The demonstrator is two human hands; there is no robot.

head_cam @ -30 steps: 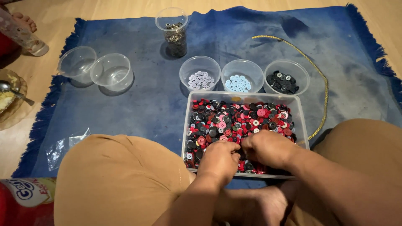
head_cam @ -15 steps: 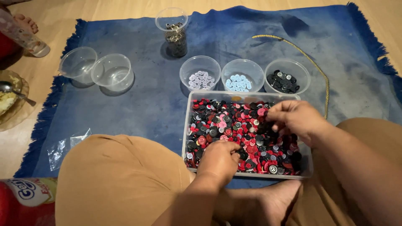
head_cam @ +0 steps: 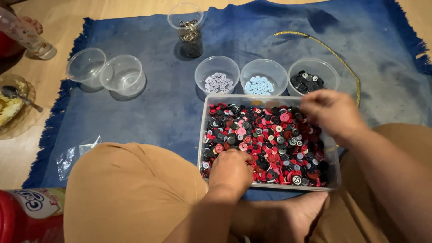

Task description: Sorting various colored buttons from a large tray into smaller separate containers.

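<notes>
A clear rectangular tub [head_cam: 203,135] holds a heap of red, black, pink and white buttons [head_cam: 265,139] on a blue mat between my knees. My left hand [head_cam: 231,170] rests in the tub's near left corner, fingers curled down into the buttons. Raised over the tub's far right corner, my right hand [head_cam: 332,110] has its fingers pinched together; what it pinches is hidden. Just beyond stand three small clear bowls: white buttons [head_cam: 218,82], pale blue buttons [head_cam: 262,85] and black buttons [head_cam: 308,82].
Two empty clear bowls [head_cam: 108,72] sit at the mat's left. A clear cup of metal bits [head_cam: 189,28] stands at the back. A gold cord [head_cam: 333,54] curves at right. Off the mat at left lie a plate with a spoon [head_cam: 11,101] and a bottle [head_cam: 27,36].
My right hand has lifted from beside the left hand in the tub's near side and moved away to the far right corner, towards the black-button bowl. The left hand stayed put.
</notes>
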